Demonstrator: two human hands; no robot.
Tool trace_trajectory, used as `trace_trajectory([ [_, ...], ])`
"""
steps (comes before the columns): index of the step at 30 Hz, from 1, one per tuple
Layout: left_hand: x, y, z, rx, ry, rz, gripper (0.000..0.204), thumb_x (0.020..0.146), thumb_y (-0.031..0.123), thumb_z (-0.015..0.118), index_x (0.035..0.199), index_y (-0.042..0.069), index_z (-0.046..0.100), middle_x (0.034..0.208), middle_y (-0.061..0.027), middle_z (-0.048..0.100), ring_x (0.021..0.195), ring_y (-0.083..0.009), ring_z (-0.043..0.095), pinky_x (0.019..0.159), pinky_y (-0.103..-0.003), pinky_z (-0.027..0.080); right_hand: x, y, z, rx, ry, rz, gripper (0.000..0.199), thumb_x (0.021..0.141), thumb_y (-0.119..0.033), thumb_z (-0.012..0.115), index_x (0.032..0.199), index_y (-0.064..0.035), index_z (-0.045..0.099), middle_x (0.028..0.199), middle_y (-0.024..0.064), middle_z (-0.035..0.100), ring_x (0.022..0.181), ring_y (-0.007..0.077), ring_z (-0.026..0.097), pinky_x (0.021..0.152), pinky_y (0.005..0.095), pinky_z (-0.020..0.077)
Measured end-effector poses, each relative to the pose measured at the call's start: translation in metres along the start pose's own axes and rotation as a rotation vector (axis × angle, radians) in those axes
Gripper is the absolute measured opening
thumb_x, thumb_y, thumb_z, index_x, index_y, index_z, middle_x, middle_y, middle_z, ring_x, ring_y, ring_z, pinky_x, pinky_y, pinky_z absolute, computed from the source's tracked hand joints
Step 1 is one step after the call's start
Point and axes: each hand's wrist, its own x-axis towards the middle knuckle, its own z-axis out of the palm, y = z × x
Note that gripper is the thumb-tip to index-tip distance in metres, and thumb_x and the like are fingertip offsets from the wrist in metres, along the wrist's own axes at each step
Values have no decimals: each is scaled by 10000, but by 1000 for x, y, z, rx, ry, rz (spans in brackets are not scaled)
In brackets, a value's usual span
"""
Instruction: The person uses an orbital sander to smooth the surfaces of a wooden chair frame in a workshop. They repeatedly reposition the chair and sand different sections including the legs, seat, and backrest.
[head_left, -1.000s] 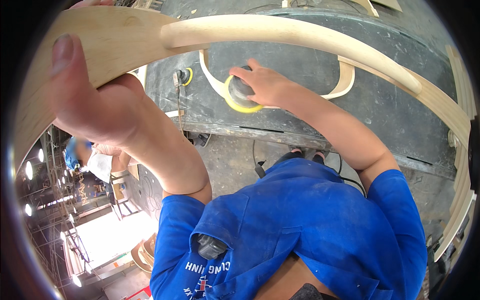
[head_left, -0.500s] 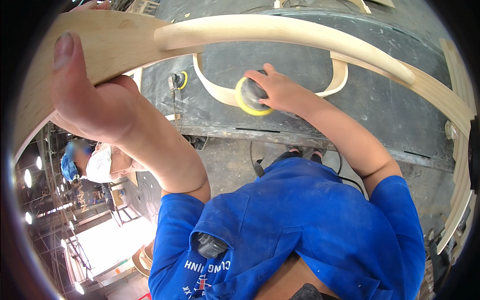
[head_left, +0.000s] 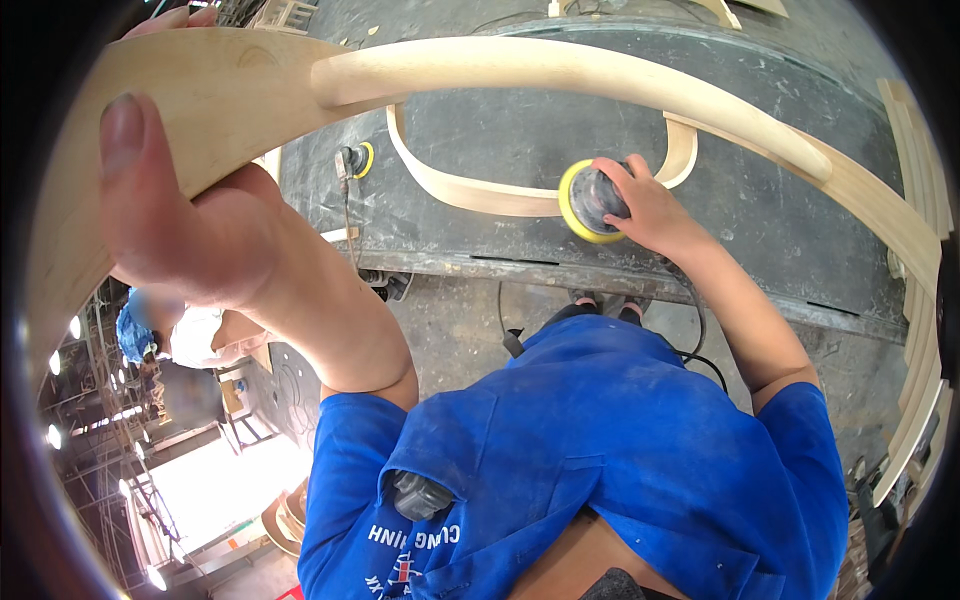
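A large curved frame of pale wood (head_left: 540, 70) arches across the top of the view, close to me. My left hand (head_left: 190, 230) grips its wide flat end at the upper left, thumb on the near face and fingertips showing over the far edge. Lower down, a thin curved wooden band (head_left: 480, 195) bows toward me over the table. My right hand (head_left: 645, 205) is wrapped around a round dark sander (head_left: 603, 200) with a yellow pad. The pad's edge is at the band's outer face, right of its middle. A dark hose trails from the sander past my forearm.
The dark dusty worktable (head_left: 790, 235) spans the middle. A second sander (head_left: 358, 160) with a yellow pad lies at its left. Long curved wooden strips (head_left: 920, 290) stand along the right. Another person (head_left: 200, 335) is at the left. Curved wooden pieces lie beyond the table.
My right hand has slid the sander to the right along the curved band. The large wooden frame and my left hand have shifted slightly downward in view.
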Motion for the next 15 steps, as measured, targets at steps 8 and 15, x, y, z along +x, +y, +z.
trace_trajectory([
  [8, -1, 10, 5, 39, -95, 86, 578, 722, 302, 495, 1136, -100, 461, 898, -276, 615, 847, -370, 632, 810, -457, 516, -27, 49, -9, -86, 217, 204, 689, 743, -56, 733, 1336, -155, 397, 1140, 198, 457, 999, 408, 589, 847, 457, 500],
  [15, 1, 15, 19, -62, -88, 152, 562, 732, 279, 523, 1134, -102, 427, 862, -273, 609, 807, -355, 629, 779, -438, 527, -1, 1, 15, 27, 131, 6, 655, 734, -72, 742, 1305, -157, 431, 1152, 185, 453, 1012, 405, 579, 853, 453, 500],
])
